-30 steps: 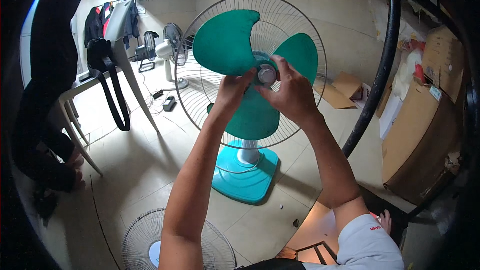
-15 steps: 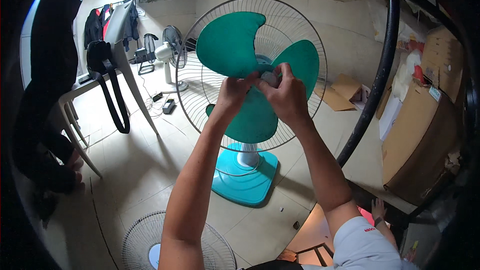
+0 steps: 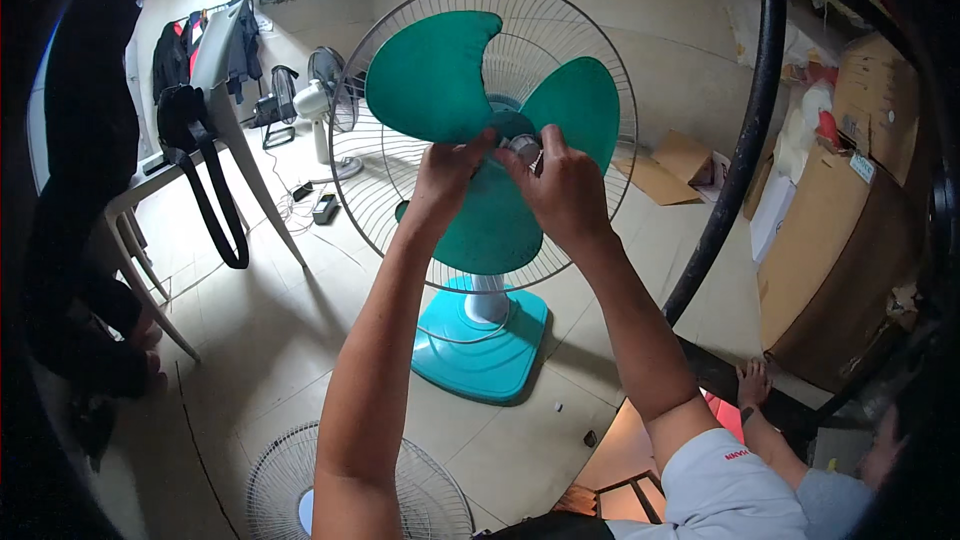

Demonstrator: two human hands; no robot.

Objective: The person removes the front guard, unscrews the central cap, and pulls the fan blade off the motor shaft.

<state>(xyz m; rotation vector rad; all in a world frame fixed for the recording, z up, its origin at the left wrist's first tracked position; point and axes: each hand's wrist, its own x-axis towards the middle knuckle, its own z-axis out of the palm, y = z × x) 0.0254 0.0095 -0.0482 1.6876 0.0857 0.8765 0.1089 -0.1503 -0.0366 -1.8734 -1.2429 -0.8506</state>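
A standing fan with teal blades (image 3: 430, 75) faces me inside its round wire back guard (image 3: 630, 120), on a turquoise base (image 3: 450, 370). No front guard covers the blades. At their centre is a small silver-grey hub cap (image 3: 523, 147). The fingers of my left hand (image 3: 450, 175) are curled at the blade's root, just left of the cap, with the thumb against the hub; part of this grip is hidden. My right hand (image 3: 560, 190) pinches the cap between thumb and forefinger, the other fingers bent.
Another fan guard (image 3: 280, 480) lies low in front. A plastic chair (image 3: 240, 190) with a black bag, plus a small fan (image 3: 315, 100), stand left. Cardboard boxes (image 3: 820, 270) and a black railing (image 3: 740, 160) line the right. A co-worker's hand (image 3: 755, 385) rests beside a floor opening.
My right fingers have drawn in closer round the hub cap, my left hand staying beside it. The view shifted slightly. At lower right, the co-worker's hand and arm have come up further into view.
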